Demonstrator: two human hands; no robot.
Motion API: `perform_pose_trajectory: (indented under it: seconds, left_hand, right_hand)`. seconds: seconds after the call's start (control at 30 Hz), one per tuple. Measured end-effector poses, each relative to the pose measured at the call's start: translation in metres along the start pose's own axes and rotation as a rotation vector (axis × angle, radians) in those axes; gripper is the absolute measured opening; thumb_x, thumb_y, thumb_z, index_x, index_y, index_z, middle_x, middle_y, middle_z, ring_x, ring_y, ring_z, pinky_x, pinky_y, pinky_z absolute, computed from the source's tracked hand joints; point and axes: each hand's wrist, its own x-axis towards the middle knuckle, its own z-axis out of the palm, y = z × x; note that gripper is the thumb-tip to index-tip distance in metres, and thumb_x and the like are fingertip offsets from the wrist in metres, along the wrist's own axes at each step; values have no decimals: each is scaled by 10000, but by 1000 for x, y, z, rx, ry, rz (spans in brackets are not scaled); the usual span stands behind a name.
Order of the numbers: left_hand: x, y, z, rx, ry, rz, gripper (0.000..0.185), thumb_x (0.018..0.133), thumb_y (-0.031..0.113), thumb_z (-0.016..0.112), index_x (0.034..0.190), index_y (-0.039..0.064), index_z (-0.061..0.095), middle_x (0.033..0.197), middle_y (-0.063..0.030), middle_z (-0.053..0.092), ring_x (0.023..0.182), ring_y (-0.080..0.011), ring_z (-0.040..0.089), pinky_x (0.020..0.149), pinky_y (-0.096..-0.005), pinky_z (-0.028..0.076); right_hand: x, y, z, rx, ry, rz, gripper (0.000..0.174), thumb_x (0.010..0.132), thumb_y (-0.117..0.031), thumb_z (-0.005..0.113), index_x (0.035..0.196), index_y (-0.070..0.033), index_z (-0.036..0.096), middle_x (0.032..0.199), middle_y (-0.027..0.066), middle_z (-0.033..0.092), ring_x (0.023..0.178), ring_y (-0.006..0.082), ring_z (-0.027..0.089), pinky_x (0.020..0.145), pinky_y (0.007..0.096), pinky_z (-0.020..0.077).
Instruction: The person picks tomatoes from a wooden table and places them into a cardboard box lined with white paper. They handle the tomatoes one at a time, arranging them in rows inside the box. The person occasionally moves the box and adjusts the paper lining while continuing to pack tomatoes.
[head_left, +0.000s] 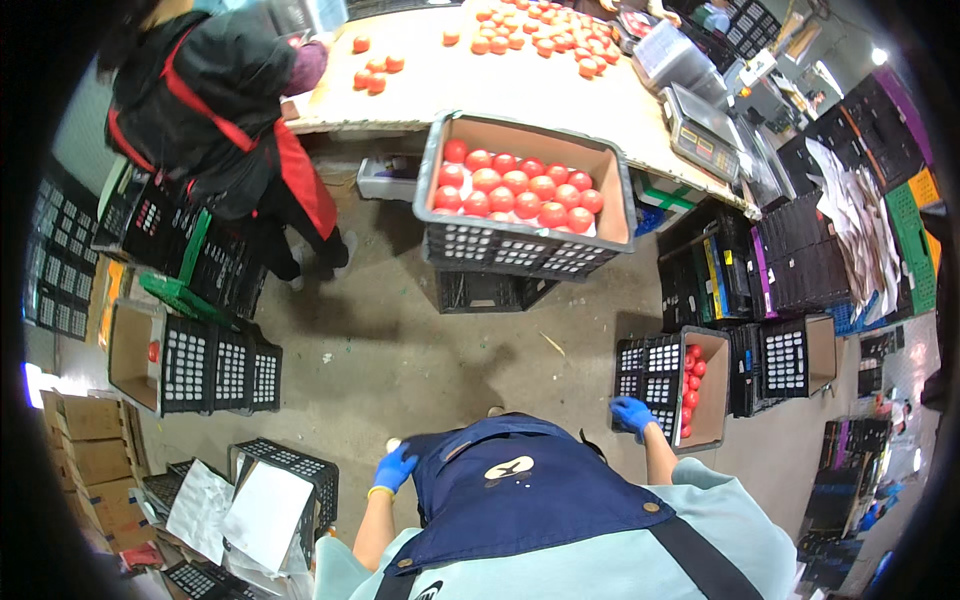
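Observation:
My left hand (394, 471), in a blue glove, hangs beside the navy apron (465, 487) with nothing visible in it. My right hand (634, 415), gloved in blue too, is out to the right, over the side of a black crate stack (664, 356) as I see it; contact is unclear. Red tomatoes (691, 397) lie in the cardboard-lined top crate of that stack. Ahead of me stands a lined black plastic crate (517, 259) on another crate (480, 292), by the table. Rows of tomatoes (515, 182) fill it.
The wooden table (420, 97) bears loose tomatoes (544, 30) and a weighing scale (703, 135). A co-worker (217, 127) in dark clothes stands at its left. Lined crates (195, 360) stand left; cardboard boxes (97, 457) and paper-covered crates (281, 495) are lower left. More crates (799, 262) line the right.

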Motion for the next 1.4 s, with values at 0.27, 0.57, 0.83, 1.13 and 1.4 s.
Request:
perform_pose_trajectory:
  seconds: [0.27,0.57,0.83,1.13,1.4]
  left_hand:
    - [2,326,-96,-181,207,669,339,887,205,603,1190,55,579,1138,-137,627,1033,-234,616,865,-317,478]
    - [122,486,-144,-270,449,711,246,887,141,588,1104,32,623,1021,-125,672,947,-195,647,814,-298,497]
    - [216,532,-165,-438,507,604,204,898,120,562,1065,32,638,970,-106,678,884,-153,642,783,-297,501]
    - [171,507,-156,-813,721,279,248,941,101,497,1147,-4,588,1057,-109,633,912,-178,629,794,-285,506]
    - [115,565,-42,-871,1078,-37,252,945,95,477,1145,-20,580,1062,-105,624,943,-179,611,809,-288,504]
  right_hand:
    - [50,-132,-89,190,320,-549,268,888,-253,552,1080,-75,612,1064,144,626,987,311,597,833,374,478]
    - [63,-182,-164,188,206,-490,254,881,-229,576,1087,-86,618,1050,134,629,922,313,615,781,362,494]
    - [127,-163,-284,198,425,-345,252,890,-187,574,1097,-46,600,1072,147,623,1003,297,597,864,341,460]
    - [245,-228,-361,-33,226,-643,230,897,-221,550,1065,-78,613,1033,146,615,959,338,593,819,381,478]
    - [365,-288,-399,-159,12,-964,160,879,-222,549,982,-130,629,990,91,629,851,334,618,718,406,501]
